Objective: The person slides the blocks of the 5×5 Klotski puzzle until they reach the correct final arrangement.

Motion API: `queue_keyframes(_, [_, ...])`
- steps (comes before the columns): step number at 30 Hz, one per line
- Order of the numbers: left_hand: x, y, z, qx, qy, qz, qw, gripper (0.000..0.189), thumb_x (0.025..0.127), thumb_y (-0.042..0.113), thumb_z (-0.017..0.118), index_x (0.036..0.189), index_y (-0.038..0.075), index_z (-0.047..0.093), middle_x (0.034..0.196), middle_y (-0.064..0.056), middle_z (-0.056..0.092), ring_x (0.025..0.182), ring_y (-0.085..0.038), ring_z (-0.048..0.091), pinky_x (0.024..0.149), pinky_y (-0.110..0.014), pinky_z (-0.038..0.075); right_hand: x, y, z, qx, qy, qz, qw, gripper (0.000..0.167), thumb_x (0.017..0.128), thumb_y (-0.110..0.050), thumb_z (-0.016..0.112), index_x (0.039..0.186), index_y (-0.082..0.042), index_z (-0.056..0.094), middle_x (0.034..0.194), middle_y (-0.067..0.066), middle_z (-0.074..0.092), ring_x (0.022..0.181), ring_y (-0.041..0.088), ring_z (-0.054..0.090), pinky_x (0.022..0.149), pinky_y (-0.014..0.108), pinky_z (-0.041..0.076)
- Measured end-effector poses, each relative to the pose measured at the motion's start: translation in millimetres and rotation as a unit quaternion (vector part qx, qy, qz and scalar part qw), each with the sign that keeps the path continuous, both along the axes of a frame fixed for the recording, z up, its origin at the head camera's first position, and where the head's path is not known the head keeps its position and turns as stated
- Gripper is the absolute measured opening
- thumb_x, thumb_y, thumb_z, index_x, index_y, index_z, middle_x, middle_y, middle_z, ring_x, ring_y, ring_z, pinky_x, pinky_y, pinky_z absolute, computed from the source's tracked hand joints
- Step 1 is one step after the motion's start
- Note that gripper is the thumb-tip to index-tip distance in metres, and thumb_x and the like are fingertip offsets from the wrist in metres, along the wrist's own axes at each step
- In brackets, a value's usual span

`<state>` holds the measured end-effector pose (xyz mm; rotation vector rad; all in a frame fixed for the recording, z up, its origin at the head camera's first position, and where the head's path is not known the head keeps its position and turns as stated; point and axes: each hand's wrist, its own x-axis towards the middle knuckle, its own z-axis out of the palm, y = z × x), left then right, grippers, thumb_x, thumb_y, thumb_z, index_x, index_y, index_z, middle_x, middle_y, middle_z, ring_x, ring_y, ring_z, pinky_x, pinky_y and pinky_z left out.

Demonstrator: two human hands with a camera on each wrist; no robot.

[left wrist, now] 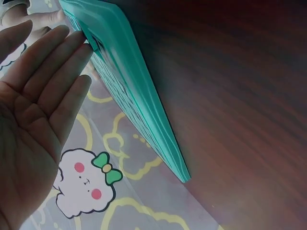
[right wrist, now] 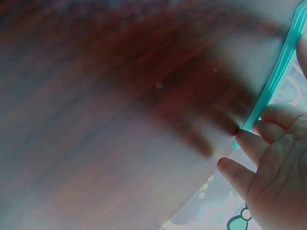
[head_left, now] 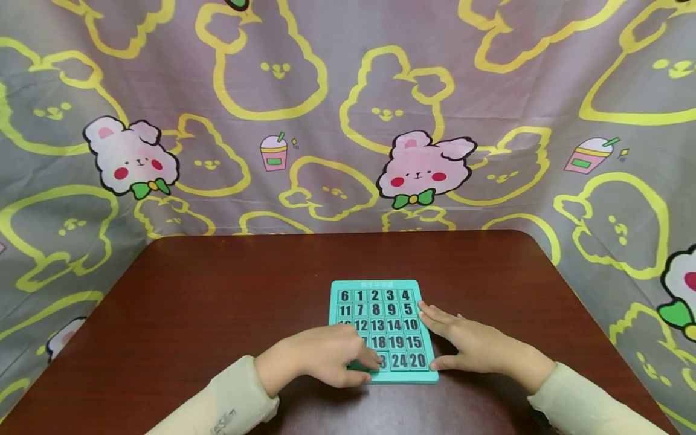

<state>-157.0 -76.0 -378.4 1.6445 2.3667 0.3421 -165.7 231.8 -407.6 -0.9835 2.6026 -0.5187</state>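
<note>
A turquoise sliding number puzzle (head_left: pixel 405 377) lies flat on the table, with black-numbered tiles in rows. My left hand (head_left: pixel 326 355) reaches over its lower left part, fingertips touching the bottom row near a tile (head_left: pixel 383 362) whose number is partly covered. That hand also hides tiles at the left of the lower rows. In the left wrist view its fingers (left wrist: pixel 53 81) are extended at the board's edge. Along the right side, my right hand (head_left: pixel 478 345) rests with spread fingers against the frame, its thumb near the lower right corner. Tiles 24 (head_left: pixel 399 361) and 20 (head_left: pixel 417 360) sit between the hands.
A dark reddish-brown table (head_left: pixel 234 284) spreads around the puzzle. Behind it and at both sides hangs a curtain (head_left: pixel 326 90) printed with yellow rabbit outlines and pink rabbits.
</note>
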Motion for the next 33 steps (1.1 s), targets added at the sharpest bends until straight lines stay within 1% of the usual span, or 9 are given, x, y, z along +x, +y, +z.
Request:
queue_keyframes(8, [-0.5, -1.9, 0.9, -0.001, -0.011, 0.004, 0.9999, 0.030, 0.095, 0.025, 0.061, 0.120, 0.015, 0.074, 0.119, 0.005, 0.072, 0.101, 0.005, 0.067, 0.089, -0.011, 0.050, -0.5, -2, -0.5, 0.002, 0.002, 0.002, 1.0000, 0.094, 0.087, -0.063, 0.062, 0.154, -0.003, 0.034, 0.166, 0.015, 0.017, 0.148, 0.038, 0.029, 0.105, 0.071, 0.033])
queue_keyframes(15, [4.2, -26.6, 5.4, 0.008, -0.036, 0.051, 0.9980, 0.029, 0.096, 0.023, 0.060, 0.121, 0.014, 0.073, 0.123, 0.002, 0.071, 0.107, 0.002, 0.066, 0.086, -0.010, 0.050, -1.7, 0, -1.7, 0.006, 0.004, 0.005, 1.0000, 0.094, 0.087, -0.064, 0.060, 0.154, -0.004, 0.034, 0.166, 0.015, 0.016, 0.149, 0.037, 0.029, 0.106, 0.071, 0.032])
queue_keyframes(18, [7.6, -37.5, 6.6, 0.012, -0.049, 0.073, 0.9960, 0.028, 0.096, 0.022, 0.061, 0.119, 0.015, 0.074, 0.122, 0.002, 0.071, 0.096, 0.004, 0.068, 0.072, -0.006, 0.047, -0.9, 1, -1.7, 0.007, 0.000, 0.003, 1.0000, 0.095, 0.087, -0.066, 0.059, 0.155, -0.004, 0.033, 0.167, 0.014, 0.015, 0.149, 0.036, 0.028, 0.106, 0.071, 0.031])
queue_keyframes(19, [8.9, -40.8, 6.9, 0.014, -0.050, 0.079, 0.9956, 0.028, 0.096, 0.023, 0.061, 0.118, 0.015, 0.075, 0.120, 0.003, 0.071, 0.102, 0.005, 0.067, 0.072, -0.006, 0.047, -0.7, 1, -1.5, 0.008, -0.001, 0.003, 1.0000, 0.095, 0.087, -0.066, 0.059, 0.155, -0.005, 0.033, 0.167, 0.013, 0.015, 0.149, 0.036, 0.028, 0.106, 0.071, 0.031])
queue_keyframes(22, [13.1, -49.6, 6.6, 0.013, -0.045, 0.090, 0.9948, 0.026, 0.094, 0.022, 0.063, 0.115, 0.015, 0.076, 0.116, 0.004, 0.073, 0.099, 0.005, 0.067, 0.073, -0.010, 0.051, -0.2, 1, -0.9, 0.009, -0.001, 0.002, 1.0000, 0.095, 0.087, -0.066, 0.059, 0.155, -0.005, 0.033, 0.167, 0.013, 0.015, 0.149, 0.036, 0.028, 0.107, 0.071, 0.031])
queue_keyframes(23, [14.7, -51.9, 6.5, 0.009, -0.041, 0.093, 0.9948, 0.026, 0.093, 0.023, 0.063, 0.115, 0.016, 0.077, 0.116, 0.004, 0.073, 0.099, 0.005, 0.068, 0.079, -0.011, 0.052, 0.0, 1, -0.7, 0.010, 0.000, 0.003, 0.9999, 0.095, 0.087, -0.066, 0.059, 0.155, -0.005, 0.033, 0.167, 0.013, 0.015, 0.149, 0.036, 0.028, 0.107, 0.071, 0.031])
queue_keyframes(25, [17.1, -55.4, 5.5, 0.007, -0.036, 0.094, 0.9949, 0.026, 0.093, 0.023, 0.064, 0.114, 0.016, 0.077, 0.114, 0.004, 0.073, 0.107, 0.004, 0.065, 0.086, -0.015, 0.053, 0.4, 0, -0.2, 0.011, 0.000, 0.002, 0.9999, 0.095, 0.087, -0.066, 0.059, 0.155, -0.004, 0.033, 0.167, 0.014, 0.015, 0.149, 0.037, 0.028, 0.107, 0.071, 0.032])
queue_keyframes(30, [18.6, -57.5, 1.3, 0.009, -0.036, 0.094, 0.9948, 0.026, 0.093, 0.024, 0.064, 0.114, 0.015, 0.077, 0.116, 0.004, 0.073, 0.108, 0.003, 0.065, 0.084, -0.014, 0.053, 1.4, 0, 1.8, 0.007, -0.006, 0.000, 1.0000, 0.095, 0.087, -0.065, 0.060, 0.155, -0.004, 0.032, 0.167, 0.014, 0.015, 0.149, 0.038, 0.028, 0.107, 0.070, 0.031])
queue_keyframes(33, [17.5, -55.0, -1.6, 0.016, -0.035, 0.088, 0.9954, 0.027, 0.094, 0.025, 0.063, 0.115, 0.015, 0.077, 0.117, 0.003, 0.072, 0.104, 0.003, 0.067, 0.073, -0.010, 0.051, 1.7, 0, 2.6, 0.004, -0.009, 0.000, 1.0000, 0.095, 0.087, -0.064, 0.060, 0.155, -0.004, 0.032, 0.167, 0.014, 0.015, 0.149, 0.038, 0.027, 0.108, 0.071, 0.030])
